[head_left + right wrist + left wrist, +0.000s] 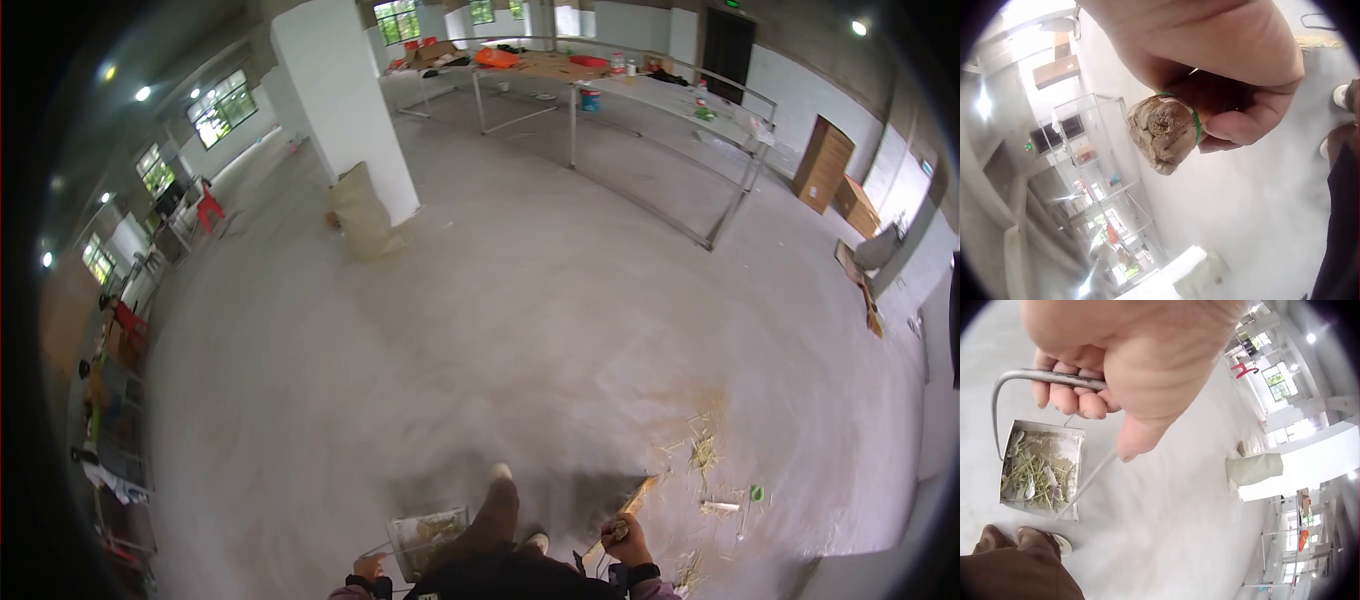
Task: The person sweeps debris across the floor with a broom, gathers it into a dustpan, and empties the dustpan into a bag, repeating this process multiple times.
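Note:
Hanging from my left hand (pixel 369 567) by its bent metal rod handle (pixel 1054 376) is a dustpan (pixel 1067 447). The left wrist view shows my fingers curled round the rod and straw bits (pixel 1035 478) with pale scraps in the pan. My right hand (pixel 627 545) grips a broom (pixel 640 492) near the top of its handle. In the right wrist view the rough brown handle end (pixel 1163 131) pokes out of my fist, with a green band round it. Most of its lower part is hidden there by the hand.
Loose straw (pixel 705 455), a white stick-like piece (pixel 719 506) and a green ring-shaped item (pixel 757 493) lie on the floor at right. A sack (pixel 365 215) leans on a pillar (pixel 345 100). Beyond stands a metal-framed table (pixel 640 85); cartons (pixel 825 165) stand at right.

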Motion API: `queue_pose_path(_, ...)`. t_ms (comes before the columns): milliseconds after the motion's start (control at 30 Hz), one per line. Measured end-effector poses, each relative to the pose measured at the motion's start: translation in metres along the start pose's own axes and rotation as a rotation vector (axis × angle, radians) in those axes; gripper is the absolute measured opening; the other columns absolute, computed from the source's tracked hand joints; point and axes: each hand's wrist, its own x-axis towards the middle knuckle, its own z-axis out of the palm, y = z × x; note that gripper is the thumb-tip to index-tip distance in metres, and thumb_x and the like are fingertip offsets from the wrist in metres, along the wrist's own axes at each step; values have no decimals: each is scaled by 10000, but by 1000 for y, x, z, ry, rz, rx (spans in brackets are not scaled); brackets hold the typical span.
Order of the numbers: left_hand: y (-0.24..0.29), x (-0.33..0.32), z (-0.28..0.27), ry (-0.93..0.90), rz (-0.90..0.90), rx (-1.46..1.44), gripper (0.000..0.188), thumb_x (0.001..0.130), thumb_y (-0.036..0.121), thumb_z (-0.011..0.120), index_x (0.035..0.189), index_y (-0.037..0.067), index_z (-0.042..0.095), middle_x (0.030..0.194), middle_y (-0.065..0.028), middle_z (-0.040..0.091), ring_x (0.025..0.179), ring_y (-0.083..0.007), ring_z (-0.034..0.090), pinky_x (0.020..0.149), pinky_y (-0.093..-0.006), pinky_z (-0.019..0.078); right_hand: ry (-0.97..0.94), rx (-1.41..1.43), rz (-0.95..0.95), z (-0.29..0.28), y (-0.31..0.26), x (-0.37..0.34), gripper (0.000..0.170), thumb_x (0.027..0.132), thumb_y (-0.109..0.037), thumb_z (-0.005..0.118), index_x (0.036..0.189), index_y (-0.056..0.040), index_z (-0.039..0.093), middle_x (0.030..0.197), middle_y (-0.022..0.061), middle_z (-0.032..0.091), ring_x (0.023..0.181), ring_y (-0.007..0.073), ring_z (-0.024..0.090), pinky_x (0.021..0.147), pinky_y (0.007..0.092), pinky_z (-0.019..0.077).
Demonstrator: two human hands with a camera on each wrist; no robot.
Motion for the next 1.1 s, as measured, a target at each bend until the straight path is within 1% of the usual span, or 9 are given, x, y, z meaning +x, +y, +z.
queue_pose_path(33, -7, 3, 5, 17, 92, 199, 413, 726, 134, 585, 1138, 131, 557, 794, -80, 639, 697, -194, 622, 628, -306, 497, -17, -15, 5, 6, -5, 4, 155, 725, -223, 606, 692, -108, 507, 633, 19, 526, 593, 161, 543, 444, 253, 398)
queue_pose_path(100, -15, 20, 18, 20, -31, -223, 355, 743, 159, 594, 1096, 122, 570, 728, -54, 596, 640, -174, 582, 582, -298, 483, 17, 12, 7, 14, -15, 16, 151, 722, -225, 602, 686, -113, 507, 618, 11, 529, 578, 157, 539, 439, 251, 393)
queue_pose_path(200, -23, 52, 27, 73, -36, -372, 262, 743, 196, 615, 978, 81, 611, 705, -28, 592, 611, -163, 574, 561, -285, 479, 50, 85, -29, 32, -24, 35, 142, 719, -222, 593, 679, -117, 507, 605, 6, 532, 573, 153, 539, 443, 255, 392)
queue_pose_path(267, -22, 81, 26, 106, 119, -95, 236, 751, 224, 616, 923, 63, 626, 707, -24, 593, 577, -159, 564, 547, -276, 476, 70, 125, -93, 53, -27, 43, 137, 715, -219, 590, 677, -119, 505, 599, 2, 529, 575, 150, 540, 452, 259, 394)
queue_pose_path(467, 47, 155, -32, 58, -688, -1037, 160, 705, 191, 678, 702, 44, 615, 585, -23, 542, 448, -131, 483, 448, -280, 421, 157, 173, -251, 127, -50, 67, 123, 694, -213, 605, 690, -128, 515, 604, -5, 516, 580, 146, 537, 476, 250, 398)
queue_pose_path(500, 56, 166, -43, 123, -702, -1064, 212, 671, 192, 709, 590, 62, 562, 517, -18, 490, 424, -124, 452, 403, -290, 371, 74, 177, -213, 140, -54, 71, 116, 696, -201, 607, 687, -127, 518, 605, -2, 522, 586, 141, 539, 484, 248, 400)
queue_pose_path(667, 83, 238, -116, 74, -674, -1148, 257, 687, 202, 698, 548, 83, 516, 473, 8, 439, 368, -102, 385, 347, -269, 287, 72, 36, -293, 232, -66, 108, 141, 725, -210, 584, 671, -111, 499, 620, -2, 532, 583, 123, 546, 460, 236, 400)
queue_pose_path(1000, 108, 339, -197, 297, -607, -1059, 267, 636, 259, 749, 623, 50, 582, 591, -21, 562, 503, -119, 489, 461, -273, 379, 68, -241, -183, 401, -82, 189, 133, 749, -231, 573, 760, -107, 527, 625, -3, 542, 559, 124, 551, 447, 247, 407)
queue_pose_path(1100, 103, 365, -196, 392, -579, -1109, 273, 632, 260, 756, 627, 47, 586, 593, -24, 566, 513, -118, 497, 474, -275, 394, -11, -630, -364, 448, -77, 227, 151, 758, -245, 562, 785, -100, 532, 621, 13, 538, 566, 137, 547, 442, 249, 405)
